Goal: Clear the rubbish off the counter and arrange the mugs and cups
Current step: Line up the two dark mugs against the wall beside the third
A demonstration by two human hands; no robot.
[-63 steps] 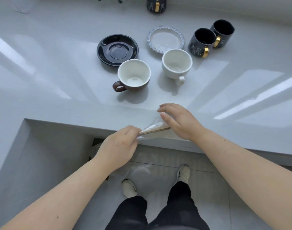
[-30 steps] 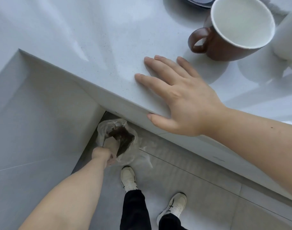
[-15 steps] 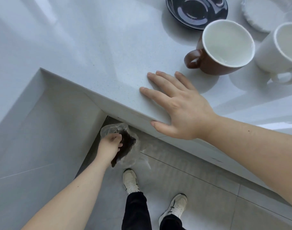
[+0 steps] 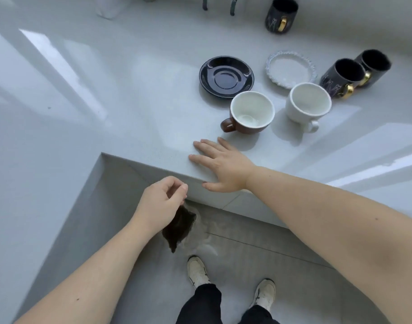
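Observation:
My left hand (image 4: 161, 202) hangs empty above the floor bin (image 4: 179, 228), a dark bin lined with clear plastic, its fingers loosely curled. My right hand (image 4: 221, 167) lies flat and spread on the edge of the white counter (image 4: 130, 127). Just beyond it stand a brown cup (image 4: 249, 113) with a white inside and a white cup (image 4: 306, 106). A black saucer (image 4: 226, 77) and a white saucer with a frilled rim (image 4: 290, 69) lie behind them. Two black mugs with gold handles (image 4: 354, 74) stand at the right, a third black mug (image 4: 281, 15) at the back.
The counter forms an inside corner at the left, with a white panel dropping to the grey tiled floor. My feet in white shoes (image 4: 198, 272) stand beside the bin. Two dark hooks (image 4: 233, 5) and a pale container (image 4: 109, 8) show at the back edge.
My left hand put the wrapper into the bin, let go and has risen, empty. The right hand stayed on the counter edge. The view has pulled back up over the cups.

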